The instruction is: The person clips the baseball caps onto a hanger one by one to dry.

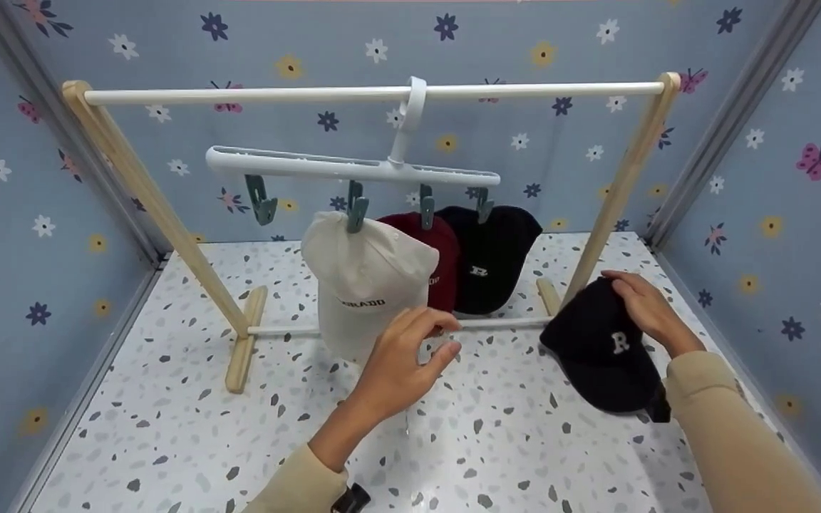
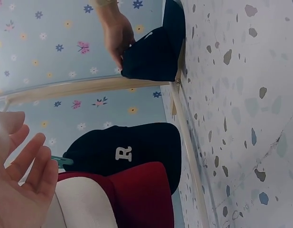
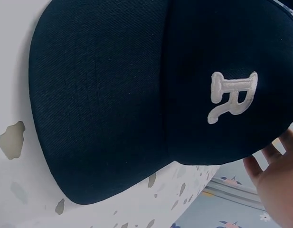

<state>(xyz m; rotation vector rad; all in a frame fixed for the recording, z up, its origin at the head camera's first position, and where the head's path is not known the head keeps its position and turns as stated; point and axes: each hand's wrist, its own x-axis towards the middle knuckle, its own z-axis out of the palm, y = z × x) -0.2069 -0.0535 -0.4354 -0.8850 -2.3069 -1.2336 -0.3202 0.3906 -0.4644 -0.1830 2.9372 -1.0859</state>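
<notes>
My right hand (image 1: 642, 310) grips a black baseball cap (image 1: 596, 349) by the crown, its brim pointing down; a white letter R shows on its front. In the right wrist view that cap (image 3: 103, 104) fills most of the picture, with fingertips at the crown's edge. My left hand (image 1: 403, 360) holds nothing, fingers loosely bent, in front of a white cap (image 1: 353, 285). Behind the white cap hang a dark red cap (image 1: 446, 263) and a second black cap (image 1: 503, 263). Green clips on a white hanger (image 1: 296, 165) hold these three caps.
The hanger hooks over the white top bar (image 1: 239, 94) of a wooden-legged rack. One green clip (image 1: 262, 203) at the left holds nothing. A low white bar (image 1: 503, 323) joins the rack's feet above the speckled tabletop (image 1: 189, 442). Flowered panels (image 1: 26, 214) enclose the back and sides.
</notes>
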